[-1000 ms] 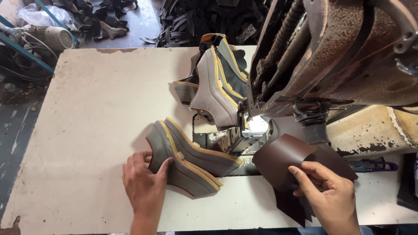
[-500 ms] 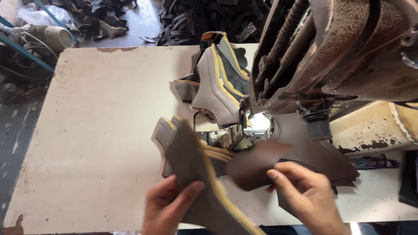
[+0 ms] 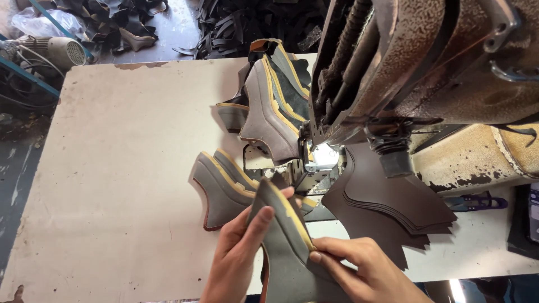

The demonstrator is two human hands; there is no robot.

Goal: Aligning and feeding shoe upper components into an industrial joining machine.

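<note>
A grey leather shoe piece with a yellow edge strip point(image 3: 286, 247) is held up off the table between both hands. My left hand point(image 3: 241, 247) grips its left side with the thumb across the grey face. My right hand point(image 3: 359, 269) pinches its lower right edge. Just behind it, a small stack of the same grey pieces point(image 3: 222, 188) lies flat on the table point(image 3: 123, 157). A stack of dark brown leather pieces point(image 3: 387, 202) lies to the right, under the sewing machine head point(image 3: 415, 67).
A taller pile of grey and yellow pieces point(image 3: 269, 101) leans at the back by the machine. The lit needle area point(image 3: 317, 163) sits between the stacks. A blue-handled tool point(image 3: 477, 202) lies at right. Dark scraps and a motor point(image 3: 62, 50) are on the floor beyond.
My left hand lifted one grey piece off the flat stack and raised it. My right hand let go of the brown piece, which now lies on its stack, and took the grey piece's edge.
</note>
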